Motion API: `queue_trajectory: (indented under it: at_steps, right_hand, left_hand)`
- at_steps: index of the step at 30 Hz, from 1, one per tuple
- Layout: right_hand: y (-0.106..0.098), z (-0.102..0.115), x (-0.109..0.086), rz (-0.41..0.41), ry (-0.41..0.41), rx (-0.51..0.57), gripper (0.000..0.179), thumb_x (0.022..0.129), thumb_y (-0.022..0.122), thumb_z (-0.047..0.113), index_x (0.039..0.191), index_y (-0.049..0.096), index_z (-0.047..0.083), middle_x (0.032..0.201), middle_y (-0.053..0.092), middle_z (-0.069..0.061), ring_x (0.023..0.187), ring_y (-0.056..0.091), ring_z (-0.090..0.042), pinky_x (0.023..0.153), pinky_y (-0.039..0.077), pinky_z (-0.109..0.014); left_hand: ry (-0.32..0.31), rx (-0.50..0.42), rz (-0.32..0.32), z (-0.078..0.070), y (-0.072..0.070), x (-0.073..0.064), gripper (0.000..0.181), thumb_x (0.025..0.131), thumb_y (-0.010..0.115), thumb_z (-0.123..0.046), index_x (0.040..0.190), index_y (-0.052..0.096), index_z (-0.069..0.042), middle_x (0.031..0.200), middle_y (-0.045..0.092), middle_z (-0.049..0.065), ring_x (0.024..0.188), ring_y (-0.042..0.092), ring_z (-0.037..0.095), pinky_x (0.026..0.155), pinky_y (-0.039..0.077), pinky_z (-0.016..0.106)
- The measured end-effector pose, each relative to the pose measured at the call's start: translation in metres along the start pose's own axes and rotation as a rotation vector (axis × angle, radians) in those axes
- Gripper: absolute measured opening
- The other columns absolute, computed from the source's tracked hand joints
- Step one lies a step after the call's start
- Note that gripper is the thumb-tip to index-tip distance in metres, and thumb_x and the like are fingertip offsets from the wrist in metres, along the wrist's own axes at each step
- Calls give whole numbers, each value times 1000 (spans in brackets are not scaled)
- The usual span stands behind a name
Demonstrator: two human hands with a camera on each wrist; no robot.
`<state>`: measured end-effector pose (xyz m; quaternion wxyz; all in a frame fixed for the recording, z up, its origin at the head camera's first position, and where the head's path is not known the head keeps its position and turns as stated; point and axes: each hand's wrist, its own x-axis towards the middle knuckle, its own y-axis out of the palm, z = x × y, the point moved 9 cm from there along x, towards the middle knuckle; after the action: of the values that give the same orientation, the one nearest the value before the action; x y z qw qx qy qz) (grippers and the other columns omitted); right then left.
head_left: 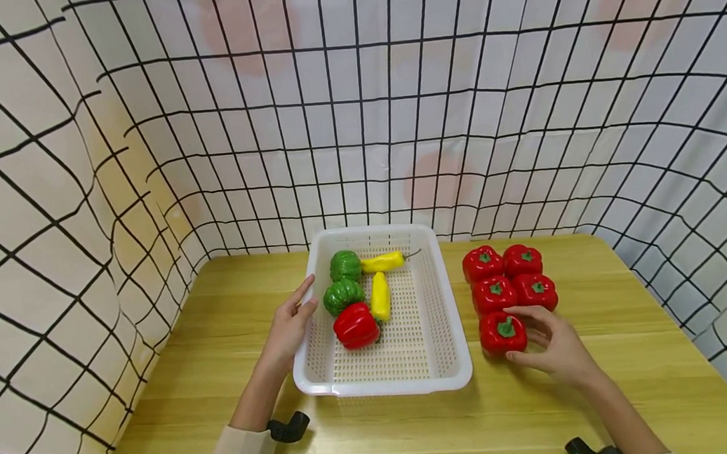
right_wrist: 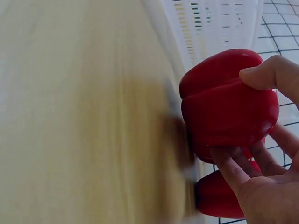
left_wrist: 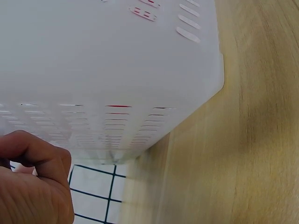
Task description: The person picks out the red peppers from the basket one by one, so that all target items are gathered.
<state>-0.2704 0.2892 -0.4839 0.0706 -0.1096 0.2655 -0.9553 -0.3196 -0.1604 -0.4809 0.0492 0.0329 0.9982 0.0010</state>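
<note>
My right hand holds a red bell pepper, the nearest of a cluster at the right. In the right wrist view, the thumb presses one side of that bell pepper and the fingers reach around the other. My left hand grips the left rim of a white plastic basket, its fingertips at the edge. The left wrist view shows a bent finger of the left hand beside the slotted basket wall. Inside the basket lie a red bell pepper, two green peppers and two yellow peppers.
Several more red bell peppers stand in close rows just beyond my right hand. They rest on a wooden table, to the right of the basket. A black wire grid over white sheeting encloses the back and sides.
</note>
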Motion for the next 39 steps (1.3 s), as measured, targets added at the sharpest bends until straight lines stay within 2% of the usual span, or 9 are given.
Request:
queue_trajectory:
  at_steps: [11,17,22,26,30,33,37,39]
  right_hand:
    - [1,-7,-3,35,5,68,68,82,87,11,140,53,7,138,56,-15,116,56,9,95,50,-10]
    - [-3,-3,-4,48,-14,76,69,83,86,10,143,51,7,143,53,-18,118,56,6,97,51,-11]
    - [-12,2,-3,23,-37,69,68,85,84,9,144,50,5,142,53,-18,118,59,2,97,53,-13]
    - [-25,13,-1,-47,-80,72,62,86,82,3,141,53,2,136,57,-19,117,63,-7,97,53,-14]
    - [-35,30,4,-118,-116,64,54,89,78,1,138,56,4,133,59,-15,118,62,-7,97,51,-11]
    - [-36,44,11,-129,-141,61,52,90,77,1,138,56,3,135,60,-7,120,61,-6,98,51,-12]
    - [-28,61,22,-117,-167,82,52,90,76,1,138,56,4,135,59,-4,122,61,-10,98,52,-13]
    - [-21,67,28,-109,-169,104,51,90,77,2,137,57,6,135,59,-10,123,60,-13,98,52,-14]
  left_hand:
    - [8,-6,11,0,0,0,53,110,49,-24,160,37,-35,161,41,21,132,56,47,98,55,60]
    - [7,8,6,0,0,-1,53,109,49,-24,160,37,-36,160,43,20,132,57,47,97,56,60]
    - [3,2,1,-1,0,-1,53,109,50,-24,159,39,-36,159,44,19,131,57,47,97,56,60]
    - [3,-4,1,-2,1,-2,53,109,50,-23,159,39,-37,159,44,20,131,58,47,96,57,60]
    - [7,0,-3,-2,1,-2,53,109,50,-23,159,38,-36,158,45,22,130,58,47,96,57,60]
    - [8,1,-6,-3,0,-2,53,109,50,-23,159,38,-36,157,45,23,130,59,47,95,57,60]
    - [6,-6,1,-2,1,-2,53,109,50,-24,159,38,-37,158,43,24,130,58,48,95,57,60]
    - [5,-10,8,-2,1,-3,53,109,49,-24,159,38,-37,159,42,24,130,57,48,96,56,60]
